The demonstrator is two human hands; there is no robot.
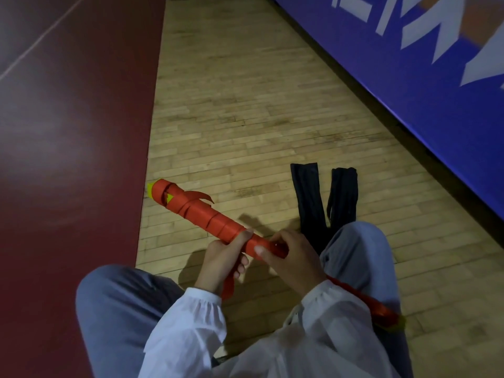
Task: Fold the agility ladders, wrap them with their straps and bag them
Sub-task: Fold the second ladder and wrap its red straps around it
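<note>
Between the knees, over the wooden floor [245,105], the ladder bundle [201,211] slants away to the left, spiralled in red strap. The left grip [223,255] curls round its middle, with the strap tail [228,289] hanging below. The right grip [289,255] clasps the near end. The bundle looks light, stiff and slick, best held mid-length. Two black bags [308,197] lie near.

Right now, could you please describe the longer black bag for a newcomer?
On the wooden floor beside the blue banner, two bags lie beyond the person's right knee. The longer bag is the left one, farther from the banner than its shorter neighbour.
</note>
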